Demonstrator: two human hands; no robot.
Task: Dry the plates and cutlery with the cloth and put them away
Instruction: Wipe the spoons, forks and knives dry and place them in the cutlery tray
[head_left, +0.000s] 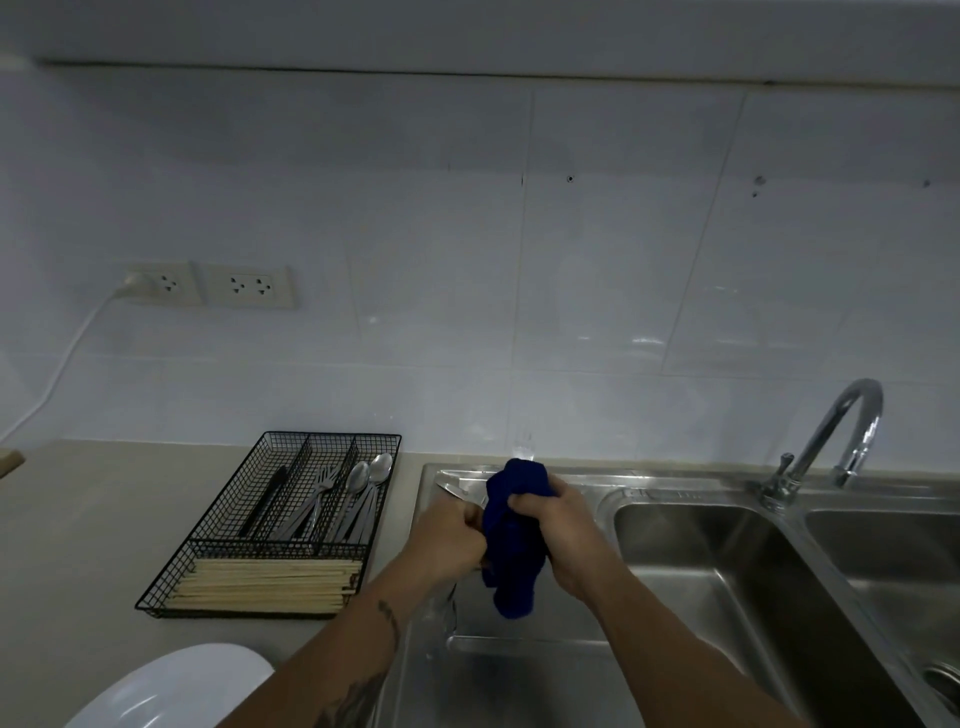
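Observation:
My right hand (558, 535) grips a dark blue cloth (514, 545) bunched over the sink's drainboard. My left hand (449, 540) holds a metal piece of cutlery (452, 488) whose flat tip sticks out up and to the left; its other end is wrapped in the cloth. A black wire cutlery tray (171, 582) on the counter to the left holds forks, spoons (358, 478), a dark-handled utensil and several wooden chopsticks (270, 582). A white plate (176, 686) lies at the bottom left edge, partly behind my left forearm.
A stainless double sink (701, 561) fills the right side, with a curved tap (841, 436) behind it. The drainboard (519, 675) lies under my hands. Wall sockets (213, 285) with a white cable (62, 364) sit on the tiled wall at left.

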